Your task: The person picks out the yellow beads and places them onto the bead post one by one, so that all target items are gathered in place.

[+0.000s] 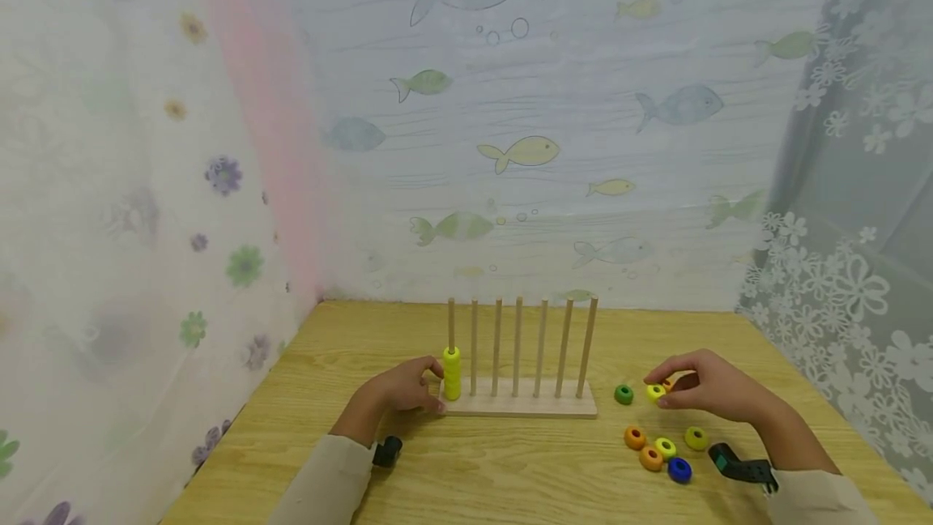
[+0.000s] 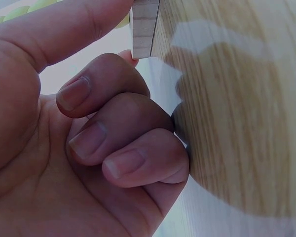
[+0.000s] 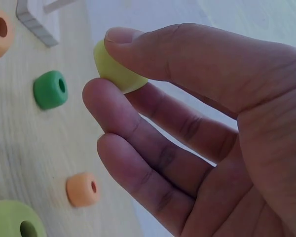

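My right hand (image 1: pixel 710 387) pinches a yellow bead (image 3: pixel 119 71) between thumb and fingers, to the right of the rack. A wooden peg rack (image 1: pixel 521 407) with several upright pegs stands mid-table, and yellow beads (image 1: pixel 452 375) are stacked on its leftmost peg. My left hand (image 1: pixel 404 386) grips the rack's left end, thumb and forefinger at the base (image 2: pixel 144 29), with the other fingers curled beside it in the left wrist view. Nearest the right hand are a green bead (image 1: pixel 623 394) and an orange bead (image 3: pixel 84 189), the latter mostly hidden behind the held bead in the head view.
Loose beads lie on the table's right side: two orange ones (image 1: pixel 635 437), a yellow one (image 1: pixel 665 449), a blue one (image 1: pixel 679 470) and a yellow-green one (image 1: pixel 696 437). Patterned curtains (image 1: pixel 474 185) hang behind and at both sides of the table (image 1: pixel 481 476).
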